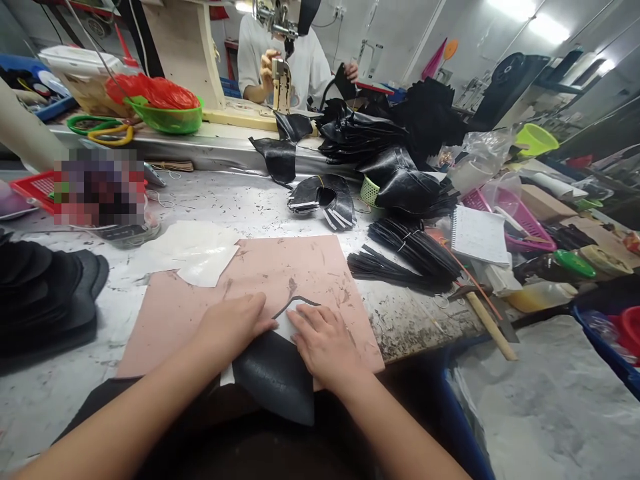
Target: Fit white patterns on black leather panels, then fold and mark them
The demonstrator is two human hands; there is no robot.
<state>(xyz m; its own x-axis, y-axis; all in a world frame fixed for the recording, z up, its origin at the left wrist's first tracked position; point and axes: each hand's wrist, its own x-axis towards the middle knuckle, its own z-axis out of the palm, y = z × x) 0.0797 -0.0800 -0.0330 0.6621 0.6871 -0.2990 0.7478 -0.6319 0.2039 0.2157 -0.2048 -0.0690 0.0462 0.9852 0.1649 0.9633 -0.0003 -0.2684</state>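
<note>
A black leather piece [274, 373] lies on the pink cutting mat [280, 273] at the table's near edge, partly hanging over it. A white lining piece [289, 323] with a thin black edge strip shows at its top. My left hand [233, 327] presses flat on the left side of the piece. Fingers extended, my right hand [325, 343] presses on its right side and touches the white lining. Neither hand grips anything.
A stack of black cut pieces [45, 300] sits at left, white sheets [197, 257] on the mat's far corner. Black strips [400, 257], a notebook [479, 235], a hammer [487, 320] and baskets lie at right. Across the table another person [290, 60] works at a sewing machine.
</note>
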